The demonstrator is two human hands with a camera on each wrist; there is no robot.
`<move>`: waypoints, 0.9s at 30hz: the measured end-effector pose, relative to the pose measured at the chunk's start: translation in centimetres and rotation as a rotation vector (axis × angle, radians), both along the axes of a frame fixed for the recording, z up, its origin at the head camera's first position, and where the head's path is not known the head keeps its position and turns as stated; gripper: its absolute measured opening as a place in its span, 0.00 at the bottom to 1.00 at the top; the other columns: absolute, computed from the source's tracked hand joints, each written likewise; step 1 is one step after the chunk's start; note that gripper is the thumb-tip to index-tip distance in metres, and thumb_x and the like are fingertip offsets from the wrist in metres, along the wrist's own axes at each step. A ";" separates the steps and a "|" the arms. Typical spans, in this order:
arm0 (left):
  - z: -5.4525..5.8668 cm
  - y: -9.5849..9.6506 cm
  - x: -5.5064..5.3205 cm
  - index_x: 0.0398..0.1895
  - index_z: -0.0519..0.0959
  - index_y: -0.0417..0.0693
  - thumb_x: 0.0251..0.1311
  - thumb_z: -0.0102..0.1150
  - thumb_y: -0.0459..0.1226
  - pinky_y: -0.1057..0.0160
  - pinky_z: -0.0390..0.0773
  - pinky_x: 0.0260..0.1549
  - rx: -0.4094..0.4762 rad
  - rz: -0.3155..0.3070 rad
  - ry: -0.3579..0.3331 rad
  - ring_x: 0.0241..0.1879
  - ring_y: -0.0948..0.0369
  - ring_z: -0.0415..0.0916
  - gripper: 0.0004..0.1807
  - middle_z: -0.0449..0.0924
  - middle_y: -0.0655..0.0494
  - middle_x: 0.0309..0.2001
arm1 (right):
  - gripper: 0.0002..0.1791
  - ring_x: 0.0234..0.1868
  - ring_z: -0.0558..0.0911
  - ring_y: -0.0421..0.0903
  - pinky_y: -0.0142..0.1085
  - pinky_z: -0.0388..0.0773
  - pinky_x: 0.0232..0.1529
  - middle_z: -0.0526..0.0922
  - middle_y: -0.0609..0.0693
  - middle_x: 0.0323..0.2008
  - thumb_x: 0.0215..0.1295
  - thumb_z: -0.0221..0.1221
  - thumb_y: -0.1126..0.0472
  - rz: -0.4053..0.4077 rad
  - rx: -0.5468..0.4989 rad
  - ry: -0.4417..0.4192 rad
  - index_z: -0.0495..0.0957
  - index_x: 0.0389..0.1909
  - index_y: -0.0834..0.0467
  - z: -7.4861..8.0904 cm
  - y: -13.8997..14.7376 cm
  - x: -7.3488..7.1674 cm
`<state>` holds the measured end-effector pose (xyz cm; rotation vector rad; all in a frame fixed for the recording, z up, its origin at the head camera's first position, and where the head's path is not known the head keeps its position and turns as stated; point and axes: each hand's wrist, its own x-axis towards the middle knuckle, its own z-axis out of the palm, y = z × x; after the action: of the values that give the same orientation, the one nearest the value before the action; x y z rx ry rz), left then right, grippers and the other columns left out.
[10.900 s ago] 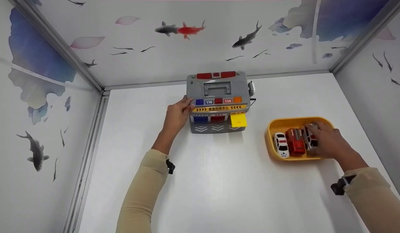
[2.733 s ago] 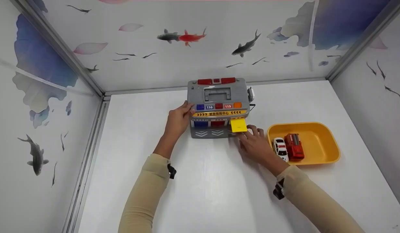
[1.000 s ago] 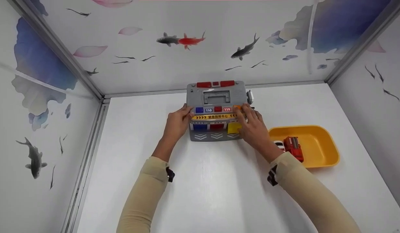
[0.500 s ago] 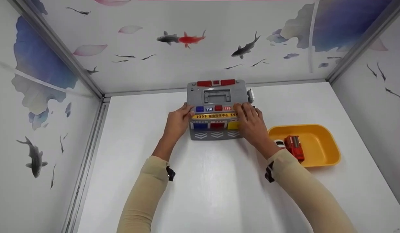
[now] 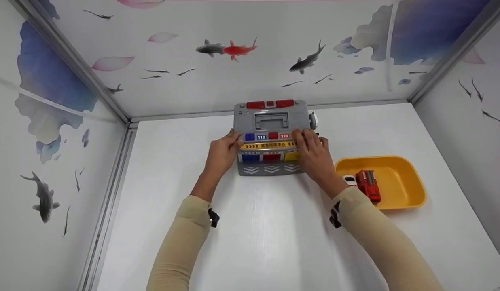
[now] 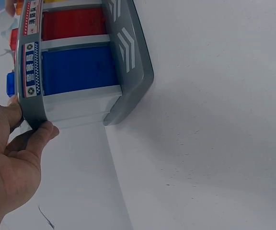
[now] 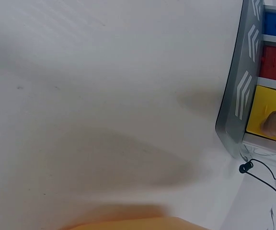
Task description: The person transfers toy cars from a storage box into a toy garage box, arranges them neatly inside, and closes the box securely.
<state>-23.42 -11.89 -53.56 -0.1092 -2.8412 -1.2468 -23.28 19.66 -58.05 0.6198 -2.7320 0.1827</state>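
I have the left hand [image 5: 222,155] pinching the toy station [image 5: 270,140], presumably steadying it; the right hand [image 5: 316,159], partly hidden, seemingly grips its corner, thumb pressing the yellow door [image 7: 267,103].

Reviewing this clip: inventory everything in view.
table: 1, white, centre
walls: 3, white, printed, around it
toy station: 1, grey, table's back
roof panels: 3, red, its top rear
buttons: 3, blue, red, orange, its top
doors: 3, blue, red, yellow, its front
side piece: 1, white, its right
cord: 1, black, its right
tray: 1, yellow, table's right
toy truck: 1, red, in tray
toy car: 1, white, left of truck, partly hidden
wrist cameras: 2, black, at cuffs
sleeves: 2, beige, foreground
left grip: 1, bare, pinching station's left edge
right grip: 1, bare, on station's right front
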 end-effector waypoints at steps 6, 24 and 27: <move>0.0 0.0 0.1 0.73 0.83 0.51 0.82 0.60 0.46 0.50 0.77 0.77 0.003 0.011 0.002 0.78 0.48 0.74 0.23 0.72 0.43 0.79 | 0.47 0.76 0.71 0.64 0.60 0.76 0.65 0.66 0.64 0.76 0.74 0.71 0.63 0.011 -0.013 0.068 0.54 0.84 0.55 -0.6 0.0 -0.2; -0.1 0.0 0.0 0.74 0.82 0.49 0.82 0.59 0.48 0.50 0.77 0.77 0.018 -0.010 0.019 0.79 0.48 0.74 0.24 0.72 0.42 0.78 | 0.44 0.75 0.71 0.65 0.60 0.73 0.61 0.65 0.65 0.74 0.76 0.70 0.62 -0.014 0.019 0.074 0.54 0.83 0.57 -0.5 -0.3 -0.5; 0.0 0.0 0.1 0.74 0.82 0.49 0.82 0.59 0.48 0.50 0.77 0.77 0.016 -0.011 0.017 0.79 0.48 0.74 0.25 0.72 0.42 0.79 | 0.46 0.75 0.71 0.65 0.59 0.73 0.61 0.64 0.65 0.75 0.75 0.71 0.61 -0.019 0.038 0.072 0.53 0.83 0.56 -0.4 -0.4 -0.5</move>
<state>-23.31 -11.91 -53.60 -0.1340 -2.8195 -1.2640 -23.82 19.22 -58.48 0.5991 -2.6766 0.1028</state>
